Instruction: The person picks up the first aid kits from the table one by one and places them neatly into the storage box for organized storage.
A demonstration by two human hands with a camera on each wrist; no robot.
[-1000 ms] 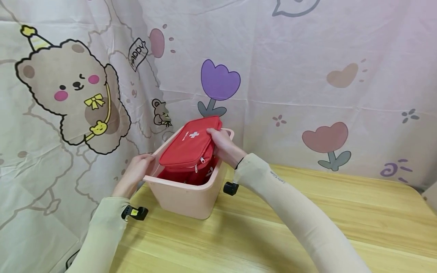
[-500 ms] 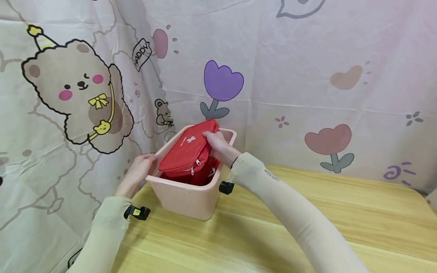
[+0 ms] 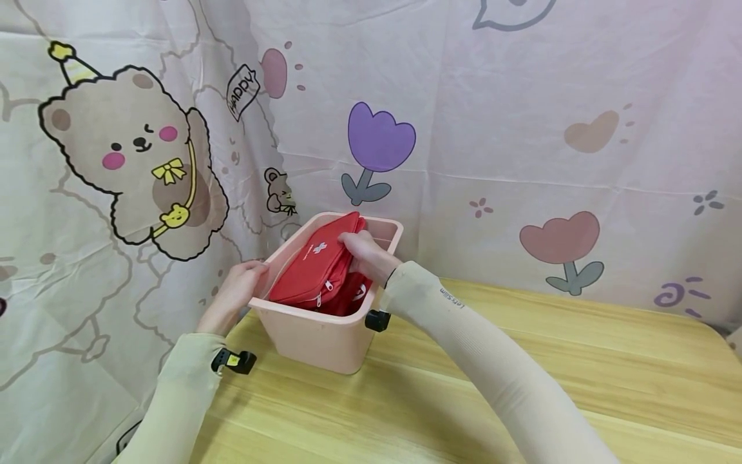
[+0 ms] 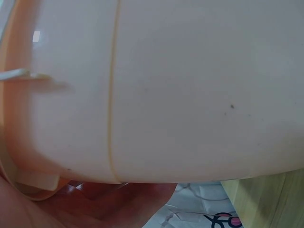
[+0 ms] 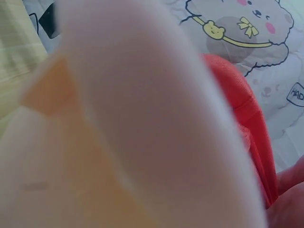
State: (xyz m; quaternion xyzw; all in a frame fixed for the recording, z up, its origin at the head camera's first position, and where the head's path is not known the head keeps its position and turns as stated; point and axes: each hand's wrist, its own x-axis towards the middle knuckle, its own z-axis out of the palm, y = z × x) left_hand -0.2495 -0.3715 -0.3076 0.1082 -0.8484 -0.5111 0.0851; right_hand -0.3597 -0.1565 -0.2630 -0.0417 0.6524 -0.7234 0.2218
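A pink plastic bin [image 3: 313, 341] stands on the table, its upper edge tilted toward the back in the head view. My left hand [image 3: 236, 290] grips the bin's left rim, thumb inside; in the left wrist view its fingers [image 4: 114, 204] lie against the outer wall. In my right hand [image 3: 371, 254] is a red first aid pouch [image 3: 310, 267], pinched at its right side with the thumb on top. The pouch slants inside the bin's mouth, white cross up, two zipper pulls toward me. Beneath it shows more red fabric with a white mark [image 3: 359, 293].
The wood-grain table [image 3: 464, 399] extends right of the bin. A printed curtain [image 3: 493, 129] hangs behind and on the left, close to the bin. The bin's rim [image 5: 156, 104] blurs across the right wrist view.
My right hand has lowered the first aid pouch deeper into the bin, moving slightly left and down. The left hand keeps its hold on the rim. The head view has shifted slightly.
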